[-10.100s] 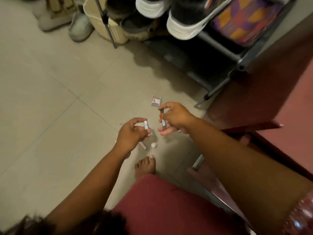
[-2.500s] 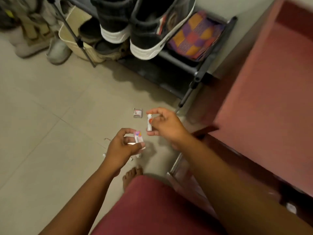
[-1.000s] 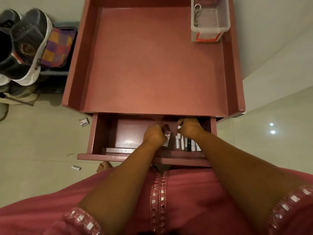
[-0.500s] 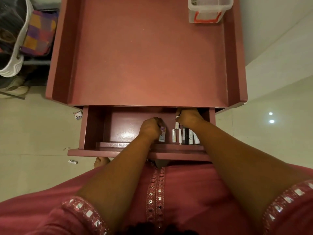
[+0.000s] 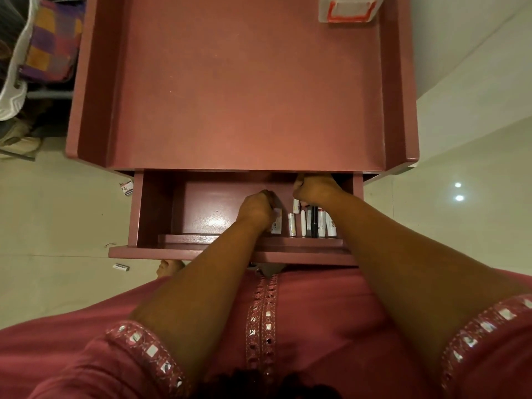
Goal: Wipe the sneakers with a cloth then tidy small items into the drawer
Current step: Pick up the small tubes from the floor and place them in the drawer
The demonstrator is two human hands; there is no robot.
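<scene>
Both hands reach into the open drawer (image 5: 149, 208). The left hand (image 5: 254, 210) has its grip on a small tube (image 5: 277, 224). The right hand (image 5: 313, 188) holds a white tube (image 5: 296, 205) above the row (image 5: 312, 224).

Both arms reach forward — left hand (image 5: 256, 208) and right hand (image 5: 315, 189) curled, knuckles up.

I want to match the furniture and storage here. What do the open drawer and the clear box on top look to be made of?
Drawer: probably wood under glossy reddish-brown paint; its floor throws a bright glare and its walls are thick boards.
Clear box: looks like translucent plastic with a red-orange trim; the tabletop shows through its wall.
</scene>
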